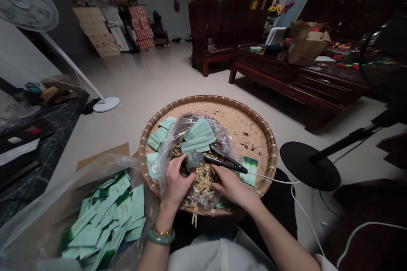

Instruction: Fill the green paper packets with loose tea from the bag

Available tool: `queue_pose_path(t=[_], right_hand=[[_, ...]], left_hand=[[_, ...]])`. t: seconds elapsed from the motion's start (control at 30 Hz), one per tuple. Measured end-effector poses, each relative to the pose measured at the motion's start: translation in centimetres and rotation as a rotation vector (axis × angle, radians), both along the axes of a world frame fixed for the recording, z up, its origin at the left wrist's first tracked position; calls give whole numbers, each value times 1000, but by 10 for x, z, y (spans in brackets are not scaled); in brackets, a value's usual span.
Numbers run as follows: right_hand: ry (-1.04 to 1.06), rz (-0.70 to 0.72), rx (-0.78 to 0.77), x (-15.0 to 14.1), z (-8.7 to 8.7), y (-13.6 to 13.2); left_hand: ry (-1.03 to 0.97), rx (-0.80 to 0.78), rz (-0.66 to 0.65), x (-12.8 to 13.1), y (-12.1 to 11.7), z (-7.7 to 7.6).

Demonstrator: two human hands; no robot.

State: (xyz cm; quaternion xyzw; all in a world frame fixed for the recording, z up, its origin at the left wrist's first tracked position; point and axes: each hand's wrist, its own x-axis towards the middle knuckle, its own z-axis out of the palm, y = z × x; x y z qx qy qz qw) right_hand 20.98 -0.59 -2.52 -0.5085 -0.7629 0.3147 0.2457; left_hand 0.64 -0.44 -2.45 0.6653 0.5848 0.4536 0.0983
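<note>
My left hand (pixel 178 180) is closed on a small greyish, translucent packet (pixel 193 160); its exact kind is unclear. Over the pale dried flakes (pixel 204 179) in a clear plastic bag (pixel 168 144), my right hand (pixel 230 184) has thumb and fingers apart, with nothing visible between them. A black hair straightener (pixel 227 164) with a white cord lies across the bag, its two arms spread. Beyond my hands, a fanned stack of flat green sachets (pixel 199 134) rests on the bag's contents. All this sits in a round woven bamboo tray (pixel 257 125).
More green sachets (pixel 157 139) line the tray's left side, and one sachet (pixel 251 170) lies at its right. A big plastic bag (pixel 41 207) at lower left holds many filled green packets (pixel 108 211). Fan bases (pixel 106 104) stand on the floor; a wooden table (pixel 286 74) is at right.
</note>
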Motion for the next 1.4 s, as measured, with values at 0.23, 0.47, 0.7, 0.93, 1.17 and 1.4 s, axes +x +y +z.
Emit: queue_pose_path(t=[0.23,0.47,0.7,0.93,1.17,1.4], right_hand=[[-82,119,-5,-42,-7,4],[-151,132,0,-41,3,9],[-169,220,7,-48,3,9],[-235,175,-24,-49,4,16],[-69,238,-39,-45,-9,22],[6,195,-16,-44,-14,21]], left_hand=[[-122,-95,61,-3,-1,-7],[-173,-105,56,-4,-1,-7],[-184,-91,65,-4,0,-6],[-192,-127,57,-5,-1,-10],[-152,-100,45,-6,0,-9],[-114,-35,25,-7,2,-10]])
